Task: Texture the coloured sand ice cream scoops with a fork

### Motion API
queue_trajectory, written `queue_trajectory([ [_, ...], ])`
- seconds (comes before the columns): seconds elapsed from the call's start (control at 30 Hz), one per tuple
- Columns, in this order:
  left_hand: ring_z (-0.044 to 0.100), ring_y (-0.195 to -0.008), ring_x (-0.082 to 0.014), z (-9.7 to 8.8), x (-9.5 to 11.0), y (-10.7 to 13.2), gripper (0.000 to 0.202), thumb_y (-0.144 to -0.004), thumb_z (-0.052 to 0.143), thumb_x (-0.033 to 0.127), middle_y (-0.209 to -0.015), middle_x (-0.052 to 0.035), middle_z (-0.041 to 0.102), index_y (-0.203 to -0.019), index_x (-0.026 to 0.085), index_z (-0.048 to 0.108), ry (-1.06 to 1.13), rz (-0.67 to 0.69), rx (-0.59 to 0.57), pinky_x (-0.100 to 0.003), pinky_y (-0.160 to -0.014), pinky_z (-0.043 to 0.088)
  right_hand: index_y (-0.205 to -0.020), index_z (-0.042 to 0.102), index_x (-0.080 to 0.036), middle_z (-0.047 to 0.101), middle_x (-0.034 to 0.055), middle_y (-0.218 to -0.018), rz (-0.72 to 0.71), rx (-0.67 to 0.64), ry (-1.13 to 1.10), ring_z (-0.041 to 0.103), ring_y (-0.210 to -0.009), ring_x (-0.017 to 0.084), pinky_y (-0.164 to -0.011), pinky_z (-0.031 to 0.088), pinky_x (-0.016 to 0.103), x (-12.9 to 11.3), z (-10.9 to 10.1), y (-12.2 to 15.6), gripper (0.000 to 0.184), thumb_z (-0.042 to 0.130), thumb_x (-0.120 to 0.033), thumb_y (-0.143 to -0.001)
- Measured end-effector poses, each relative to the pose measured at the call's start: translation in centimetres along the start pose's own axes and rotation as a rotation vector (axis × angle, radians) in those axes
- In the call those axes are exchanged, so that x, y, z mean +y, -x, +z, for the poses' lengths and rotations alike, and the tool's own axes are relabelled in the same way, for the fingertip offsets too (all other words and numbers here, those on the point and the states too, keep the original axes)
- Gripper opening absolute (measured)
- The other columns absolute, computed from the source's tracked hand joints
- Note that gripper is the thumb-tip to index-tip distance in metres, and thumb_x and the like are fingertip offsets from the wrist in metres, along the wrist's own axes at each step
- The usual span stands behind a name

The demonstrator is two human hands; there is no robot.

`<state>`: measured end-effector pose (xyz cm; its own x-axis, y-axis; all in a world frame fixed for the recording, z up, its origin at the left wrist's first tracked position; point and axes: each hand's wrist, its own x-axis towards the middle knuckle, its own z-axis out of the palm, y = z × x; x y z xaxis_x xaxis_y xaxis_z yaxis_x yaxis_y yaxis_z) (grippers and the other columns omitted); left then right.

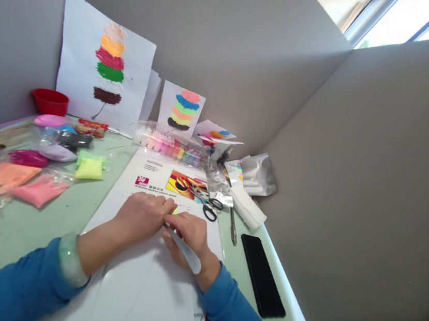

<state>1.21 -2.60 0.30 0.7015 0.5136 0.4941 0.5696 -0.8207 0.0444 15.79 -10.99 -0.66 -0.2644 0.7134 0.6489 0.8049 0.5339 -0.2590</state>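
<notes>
My left hand (144, 216) and my right hand (189, 234) meet over a white sheet of paper (152, 283) on the table. Both have their fingers closed, pinching a small bit of yellow-green clay (175, 210) between the fingertips. A white flat tool (187, 253) lies under my right hand, and whether the hand grips it is unclear. Just beyond the hands lies a printed sheet with an orange picture (186, 183). Black-handled scissors (208, 207) lie right of the fingertips.
Bags of coloured clay (39, 188) lie on the left, with a red bowl (50, 101) behind. A row of clay pots (173, 147), two clay pictures (109, 64), a pen (233, 228) and a black phone (262, 275) near the table's right edge.
</notes>
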Motion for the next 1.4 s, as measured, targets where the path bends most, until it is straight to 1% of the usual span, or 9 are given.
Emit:
queue_trajectory([
  [0.17, 0.055, -0.055, -0.0156, 0.1, -0.2, 0.0, 0.026, -0.091, 0.041, 0.018, -0.069, -0.0048, 0.062, -0.072, 0.017, 0.059, 0.003, 0.039, 0.117, -0.027, -0.048, 0.031, -0.097, 0.057, -0.023, 0.068, 0.0045, -0.084, -0.009, 0.133, -0.126, 0.064, -0.078, 0.015, -0.071, 0.052, 0.029, -0.5, -0.5, -0.3, 0.015, 0.042, -0.02, -0.093],
  [0.33, 0.061, -0.068, -0.0146, 0.4, -0.5, 0.0, 0.019, -0.092, 0.043, 0.02, -0.095, -0.008, 0.066, -0.097, 0.016, 0.061, 0.076, 0.053, 0.226, -0.025, -0.052, 0.039, -0.091, 0.058, -0.021, 0.067, 0.0052, -0.081, 0.116, 0.265, -0.154, 0.064, -0.079, 0.016, -0.07, 0.052, 0.03, -0.2, -0.9, -0.5, 0.019, 0.04, -0.021, -0.095],
  [0.5, 0.063, -0.075, -0.0153, 0.7, -0.7, 0.0, 0.023, -0.097, 0.038, 0.022, -0.09, -0.0072, 0.065, -0.096, 0.016, 0.06, 0.137, 0.163, 0.234, -0.024, -0.061, 0.047, -0.091, 0.06, -0.021, 0.066, 0.0042, -0.078, 0.154, 0.27, -0.174, 0.063, -0.076, 0.016, -0.069, 0.052, 0.031, 0.1, -0.8, -0.3, 0.02, 0.04, -0.024, -0.095],
  [0.7, 0.063, -0.079, -0.0164, 1.1, -0.8, 0.1, 0.022, -0.095, 0.037, 0.019, -0.089, -0.0081, 0.065, -0.098, 0.017, 0.059, 0.274, 0.107, 0.197, -0.027, -0.068, 0.051, -0.113, 0.055, -0.019, 0.067, 0.0065, -0.092, 0.159, 0.261, -0.195, 0.064, -0.072, 0.015, -0.066, 0.052, 0.029, 0.7, -0.1, 0.3, 0.024, 0.041, -0.025, -0.094],
  [0.8, 0.065, -0.081, -0.0173, 1.1, -1.0, 0.0, 0.025, -0.095, 0.034, 0.02, -0.091, -0.0081, 0.067, -0.098, 0.017, 0.058, 0.38, 0.015, 0.199, -0.029, -0.071, 0.051, -0.105, 0.057, -0.018, 0.066, 0.0049, -0.085, 0.313, 0.283, -0.157, 0.061, -0.065, 0.013, -0.063, 0.048, 0.027, 1.2, 0.3, 0.4, 0.026, 0.034, -0.026, -0.096],
  [0.93, 0.067, -0.077, -0.0184, 0.9, -1.5, -0.2, 0.025, -0.091, 0.036, 0.024, -0.081, -0.005, 0.069, -0.095, 0.017, 0.06, 0.529, -0.233, 0.183, -0.031, -0.072, 0.052, -0.081, 0.055, -0.019, 0.061, 0.001, -0.07, 0.54, 0.271, -0.064, 0.058, -0.062, 0.012, -0.063, 0.044, 0.024, 2.1, 0.6, 0.2, 0.028, 0.032, -0.027, -0.094],
  [1.13, 0.071, -0.077, -0.0177, 0.5, -2.1, -0.6, 0.027, -0.086, 0.045, 0.032, -0.081, -0.0018, 0.074, -0.094, 0.018, 0.067, 0.822, -0.609, 0.042, -0.029, -0.077, 0.055, -0.064, 0.047, -0.022, 0.054, -0.0009, -0.057, 0.67, 0.078, 0.252, 0.049, -0.054, 0.013, -0.056, 0.031, 0.025, 2.7, 0.8, 0.0, 0.036, 0.03, -0.029, -0.095],
  [1.3, 0.072, -0.076, -0.0177, 0.5, -2.3, -0.9, 0.029, -0.082, 0.052, 0.038, -0.102, -0.004, 0.075, -0.087, 0.017, 0.071, 0.963, -0.688, 0.028, -0.026, -0.069, 0.058, -0.072, 0.057, -0.019, 0.066, 0.0016, -0.068, 0.681, -0.138, 0.462, 0.056, -0.06, 0.013, -0.057, 0.025, 0.026, 2.5, 0.8, -0.3, 0.032, 0.042, -0.032, -0.096],
  [1.4, 0.072, -0.074, -0.0178, 0.5, -2.4, -1.0, 0.029, -0.081, 0.052, 0.039, -0.108, -0.0043, 0.074, -0.082, 0.017, 0.071, 0.961, -0.713, 0.033, -0.025, -0.064, 0.058, -0.076, 0.06, -0.019, 0.069, 0.0018, -0.072, 0.718, -0.189, 0.52, 0.058, -0.062, 0.013, -0.057, 0.024, 0.026, 2.6, 0.8, -0.3, 0.029, 0.044, -0.033, -0.096],
])
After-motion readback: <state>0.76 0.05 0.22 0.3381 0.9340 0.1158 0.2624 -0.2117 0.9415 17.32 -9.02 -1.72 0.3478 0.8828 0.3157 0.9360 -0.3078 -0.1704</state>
